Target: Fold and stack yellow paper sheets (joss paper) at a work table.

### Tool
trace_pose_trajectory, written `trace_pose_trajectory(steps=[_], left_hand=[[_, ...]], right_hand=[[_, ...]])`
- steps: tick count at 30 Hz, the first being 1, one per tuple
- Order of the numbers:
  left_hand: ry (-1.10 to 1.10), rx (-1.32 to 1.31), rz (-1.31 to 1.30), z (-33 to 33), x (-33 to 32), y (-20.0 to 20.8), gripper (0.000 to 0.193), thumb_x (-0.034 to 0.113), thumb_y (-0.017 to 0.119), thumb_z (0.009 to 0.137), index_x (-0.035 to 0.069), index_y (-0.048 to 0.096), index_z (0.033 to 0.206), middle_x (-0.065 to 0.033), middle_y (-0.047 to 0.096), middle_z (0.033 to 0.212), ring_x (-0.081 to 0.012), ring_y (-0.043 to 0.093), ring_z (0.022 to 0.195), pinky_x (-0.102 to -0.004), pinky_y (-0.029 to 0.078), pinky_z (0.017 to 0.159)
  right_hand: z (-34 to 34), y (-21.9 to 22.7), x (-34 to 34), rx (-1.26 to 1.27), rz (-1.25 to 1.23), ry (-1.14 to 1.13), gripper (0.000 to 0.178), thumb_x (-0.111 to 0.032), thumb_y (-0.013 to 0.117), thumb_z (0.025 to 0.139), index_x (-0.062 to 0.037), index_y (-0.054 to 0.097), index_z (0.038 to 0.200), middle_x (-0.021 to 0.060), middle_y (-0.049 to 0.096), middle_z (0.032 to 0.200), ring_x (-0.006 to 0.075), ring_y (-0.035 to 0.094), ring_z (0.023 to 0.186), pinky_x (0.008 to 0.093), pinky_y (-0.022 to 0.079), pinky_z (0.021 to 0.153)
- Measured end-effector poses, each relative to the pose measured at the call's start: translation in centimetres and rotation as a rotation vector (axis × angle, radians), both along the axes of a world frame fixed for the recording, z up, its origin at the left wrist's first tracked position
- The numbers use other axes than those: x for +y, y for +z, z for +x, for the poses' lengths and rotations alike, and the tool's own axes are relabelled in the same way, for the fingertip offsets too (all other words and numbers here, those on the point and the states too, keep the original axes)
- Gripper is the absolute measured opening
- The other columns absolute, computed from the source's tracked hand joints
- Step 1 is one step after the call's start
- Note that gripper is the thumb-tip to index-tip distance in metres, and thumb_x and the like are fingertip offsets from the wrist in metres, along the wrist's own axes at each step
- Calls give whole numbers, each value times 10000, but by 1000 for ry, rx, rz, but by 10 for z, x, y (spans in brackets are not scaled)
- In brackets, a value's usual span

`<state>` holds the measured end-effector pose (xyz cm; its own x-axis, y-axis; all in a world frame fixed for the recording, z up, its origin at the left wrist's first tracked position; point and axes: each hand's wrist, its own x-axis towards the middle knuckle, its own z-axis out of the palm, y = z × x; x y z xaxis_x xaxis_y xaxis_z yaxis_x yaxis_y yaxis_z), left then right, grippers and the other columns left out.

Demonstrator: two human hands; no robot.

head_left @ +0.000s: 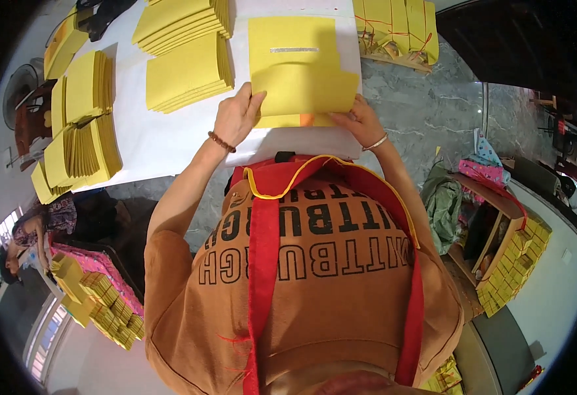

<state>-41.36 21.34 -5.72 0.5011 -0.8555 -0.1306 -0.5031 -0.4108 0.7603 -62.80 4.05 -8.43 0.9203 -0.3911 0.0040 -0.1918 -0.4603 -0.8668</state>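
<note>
A yellow sheet of paper [305, 91] is stretched between my two hands above the near edge of the white table. My left hand [239, 117] pinches its left edge, and my right hand [359, 121] grips its lower right corner. Under it lies more yellow paper [292, 33] with a silver strip across it. An orange patch [307, 120] shows below the held sheet's lower edge. Whether the held sheet is a fold of the paper beneath or a separate piece, I cannot tell.
Fanned stacks of yellow paper [186, 71] stand left of my hands on the white table [170, 141], with more stacks [81, 151] along its left end. Tied yellow bundles [400, 26] sit beyond its right edge. Another person [38, 230] is at the far left.
</note>
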Motion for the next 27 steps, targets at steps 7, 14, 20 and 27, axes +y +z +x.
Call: trace_pose_trajectory(steps=[7,14,20,27], left_hand=[[76,-130,41,6,-23,-14,269,242,499,875,14,438,748,-197,537,554,-383,542,527,-449,401,472],[124,-141,130,10,-32,-19,285,279,493,871,4,478,797,-225,569,627,-407,557,599,-474,414,522],[165,-110,125,14,-34,-26,309,292,495,869,-17,503,858,-241,575,648,-412,567,618,-467,426,536],[143,-157,89,3,-27,17,344,280,480,880,26,459,1112,-196,598,673,-363,585,585,-450,435,511]], right_hand=[[26,3,13,-151,433,-506,453,-246,648,781,-48,514,1166,84,621,817,137,560,693,251,447,693],[37,-3,14,39,116,-559,337,-185,641,785,-113,593,1111,14,465,569,70,384,483,237,334,457],[42,-6,14,39,32,-594,331,-173,648,782,-112,607,1105,-36,410,548,48,337,479,218,298,439],[42,-14,13,2,43,-607,336,-158,647,780,-100,606,1110,-37,421,556,38,338,491,215,303,445]])
